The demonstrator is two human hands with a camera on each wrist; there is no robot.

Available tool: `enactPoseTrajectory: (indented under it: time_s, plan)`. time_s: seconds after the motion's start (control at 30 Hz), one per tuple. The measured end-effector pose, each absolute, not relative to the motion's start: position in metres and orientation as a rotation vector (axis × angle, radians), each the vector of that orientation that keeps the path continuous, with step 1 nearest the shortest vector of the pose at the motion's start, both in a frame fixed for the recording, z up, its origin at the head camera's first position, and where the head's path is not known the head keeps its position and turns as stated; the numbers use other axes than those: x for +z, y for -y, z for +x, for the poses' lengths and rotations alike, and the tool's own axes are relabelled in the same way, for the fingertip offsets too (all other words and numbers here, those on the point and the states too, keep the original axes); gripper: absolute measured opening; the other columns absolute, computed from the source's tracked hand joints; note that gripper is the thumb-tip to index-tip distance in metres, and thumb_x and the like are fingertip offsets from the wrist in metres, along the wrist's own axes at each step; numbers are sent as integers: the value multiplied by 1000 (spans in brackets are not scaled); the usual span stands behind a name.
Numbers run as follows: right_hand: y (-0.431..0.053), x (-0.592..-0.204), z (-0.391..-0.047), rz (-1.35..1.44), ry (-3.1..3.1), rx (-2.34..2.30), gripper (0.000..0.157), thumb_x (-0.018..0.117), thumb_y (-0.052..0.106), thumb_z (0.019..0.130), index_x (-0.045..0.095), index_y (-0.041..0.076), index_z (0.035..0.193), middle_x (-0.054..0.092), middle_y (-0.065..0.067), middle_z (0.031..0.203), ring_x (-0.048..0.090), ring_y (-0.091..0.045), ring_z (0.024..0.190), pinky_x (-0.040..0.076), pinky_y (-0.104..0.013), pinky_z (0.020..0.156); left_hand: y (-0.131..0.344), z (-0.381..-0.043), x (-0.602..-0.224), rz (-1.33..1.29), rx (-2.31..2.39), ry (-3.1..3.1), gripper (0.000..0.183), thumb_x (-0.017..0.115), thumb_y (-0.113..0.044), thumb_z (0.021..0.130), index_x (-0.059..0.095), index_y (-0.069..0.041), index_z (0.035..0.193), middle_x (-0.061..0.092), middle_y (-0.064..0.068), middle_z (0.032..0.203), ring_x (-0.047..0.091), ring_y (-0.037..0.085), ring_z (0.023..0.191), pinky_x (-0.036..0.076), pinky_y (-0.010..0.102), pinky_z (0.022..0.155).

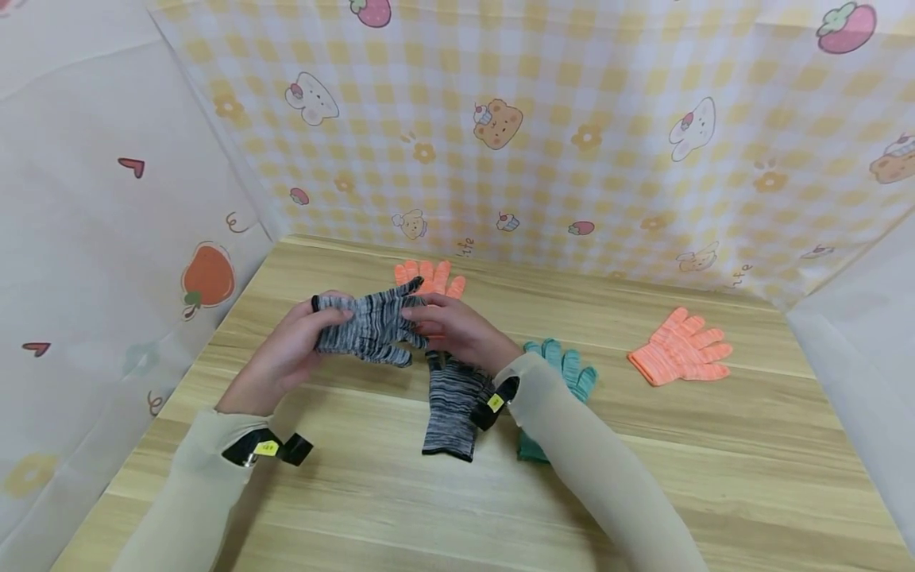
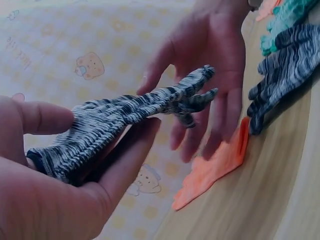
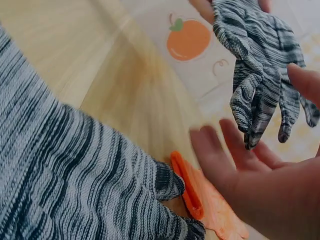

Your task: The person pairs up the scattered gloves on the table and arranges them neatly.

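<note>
A black-and-grey knitted glove (image 1: 368, 324) is held up over the table in my left hand (image 1: 291, 345). In the left wrist view, the left thumb presses on top of the glove near its black-edged cuff while the fingers support it from below. My right hand (image 1: 465, 330) is at the glove's finger end; in the right wrist view its fingers are spread and extended, with the thumb close to the dangling glove fingers (image 3: 285, 115). A matching grey glove (image 1: 450, 409) lies flat on the table below, partly hidden by the right wrist.
Behind the hands lies an orange glove (image 1: 426, 274), partly covered. A green glove (image 1: 568, 367) sits under the right forearm, and another orange glove (image 1: 682, 349) lies farther right on the wooden table (image 1: 357, 508). Patterned cloth (image 1: 572, 159) hangs at the back.
</note>
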State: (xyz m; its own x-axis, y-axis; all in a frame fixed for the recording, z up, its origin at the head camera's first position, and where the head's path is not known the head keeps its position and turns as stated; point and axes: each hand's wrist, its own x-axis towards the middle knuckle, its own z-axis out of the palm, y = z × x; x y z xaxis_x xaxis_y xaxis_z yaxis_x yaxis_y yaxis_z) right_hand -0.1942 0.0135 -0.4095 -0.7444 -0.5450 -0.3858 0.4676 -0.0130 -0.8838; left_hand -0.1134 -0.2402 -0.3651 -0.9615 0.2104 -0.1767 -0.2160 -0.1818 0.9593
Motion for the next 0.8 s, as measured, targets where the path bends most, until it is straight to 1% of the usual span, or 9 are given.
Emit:
enactPoseTrajectory:
  time_s: [0.1,0.17,0.27,0.37,0.43,0.5,0.6,0.7,0.8]
  plan:
    - [-15,-408,-194,-28,-1431,-1912,86,70,10,106,21,10,176,37,-19,173,39,-39,158,38,-63,123,237,-112,-368,-3,2288,-1730,30,50,-4,111,72,-21,99,62,-1,103,58,11,94,53,24,78]
    - [-17,-407,-194,-10,-1380,-1943,86,69,4,106,21,10,176,37,-20,173,38,-39,158,39,-65,121,234,-111,-369,3,2320,-1693,31,49,-3,112,72,-21,100,60,-1,104,58,11,94,53,24,77]
    - [-19,-407,-194,4,-1368,-1960,87,68,0,104,22,11,176,40,-19,171,41,-38,157,43,-66,118,230,-109,-371,-11,2352,-1657,30,48,-3,112,71,-20,101,60,1,106,59,11,94,54,24,77]
    - [-24,-407,-194,-5,-1426,-1939,84,70,-1,104,26,9,175,47,-19,166,48,-36,152,50,-61,113,226,-107,-373,-35,2363,-1645,25,48,-4,113,69,-18,107,61,2,111,61,13,98,57,25,79]
    - [-27,-406,-195,-9,-1458,-1927,82,71,-2,104,30,7,174,52,-18,161,55,-32,145,57,-56,106,224,-105,-374,-45,2357,-1645,21,48,-5,113,67,-14,116,63,4,117,64,14,103,59,27,83]
    - [-31,-404,-196,-13,-1491,-1915,78,72,-3,103,35,6,172,58,-17,153,62,-29,133,63,-48,96,222,-105,-377,-37,2340,-1656,21,47,-5,114,63,-7,127,65,6,123,67,16,109,62,29,89]
    - [-37,-402,-198,-18,-1535,-1905,72,72,-4,102,43,4,167,63,-13,136,67,-25,113,66,-39,84,219,-105,-381,0,2306,-1668,35,44,-4,114,50,5,147,62,12,136,70,18,116,62,34,98]
    - [-44,-399,-201,-26,-1572,-1901,61,72,-5,102,53,2,159,63,-11,120,66,-23,101,66,-35,77,215,-105,-385,36,2278,-1653,49,41,-1,113,34,14,159,51,25,153,70,20,121,59,40,103]
    - [-50,-397,-202,-47,-1605,-1889,50,73,-3,102,59,0,150,63,-10,114,67,-24,99,66,-33,75,211,-105,-387,52,2265,-1613,55,38,1,112,26,16,164,36,35,165,67,25,129,57,45,107]
